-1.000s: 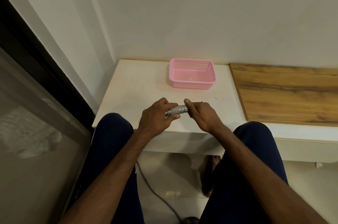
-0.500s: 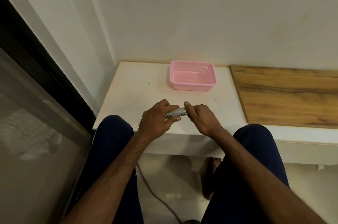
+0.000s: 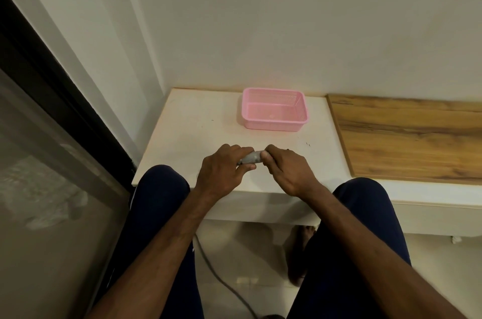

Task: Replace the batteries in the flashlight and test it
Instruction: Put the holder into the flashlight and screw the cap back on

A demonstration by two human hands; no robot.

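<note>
We find both forearms reaching forward over the knees, the hands meeting above the near edge of the white table (image 3: 198, 120). The left hand (image 3: 221, 170) curls fingers and thumb round one end of the silver flashlight (image 3: 251, 157), and the right hand (image 3: 287, 170) grips the other end, thumb on top. The flashlight lies level between them; a pink basket (image 3: 273, 124) sits further back, well apart.

Both hands grip a silver flashlight (image 3: 251, 158) over the white table (image 3: 198, 123): left hand (image 3: 223, 171), right hand (image 3: 288, 169). Pink basket (image 3: 273, 110) sits behind.
</note>
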